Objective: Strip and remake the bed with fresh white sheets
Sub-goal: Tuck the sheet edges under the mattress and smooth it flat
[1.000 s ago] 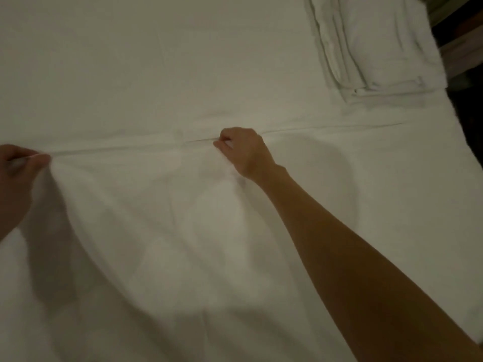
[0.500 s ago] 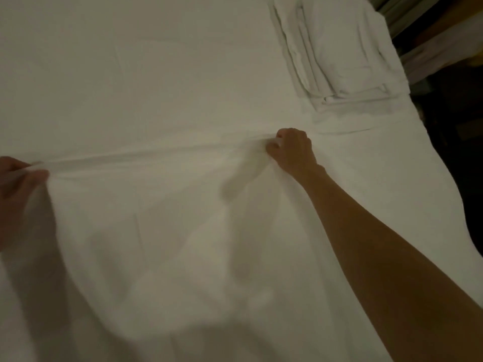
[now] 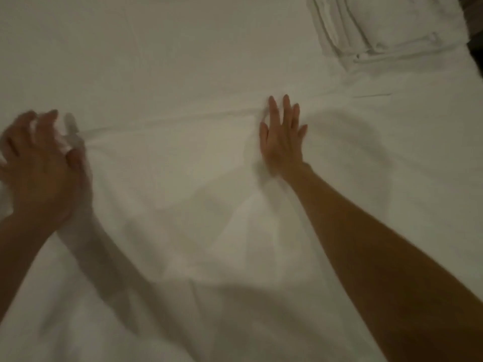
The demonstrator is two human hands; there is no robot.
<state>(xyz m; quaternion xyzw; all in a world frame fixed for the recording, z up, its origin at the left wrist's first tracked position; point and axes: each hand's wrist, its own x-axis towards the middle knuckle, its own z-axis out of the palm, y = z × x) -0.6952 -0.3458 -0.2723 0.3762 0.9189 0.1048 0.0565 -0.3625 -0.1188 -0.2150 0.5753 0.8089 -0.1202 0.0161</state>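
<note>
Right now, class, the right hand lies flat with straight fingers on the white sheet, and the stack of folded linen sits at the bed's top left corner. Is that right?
Not quite. The head view shows the stack of folded linen at the top right, not the top left. The right hand does lie flat with straight fingers on the white sheet.

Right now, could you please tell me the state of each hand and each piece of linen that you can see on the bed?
right hand: open, fingers straight, flat on the top sheet beside its edge.
left hand: blurred, fingers loosely spread, over the sheet edge; a grip cannot be told.
top sheet: spread out, wrinkled, edge running across the bed.
folded linen: stacked, still folded, at the far right corner.
</note>
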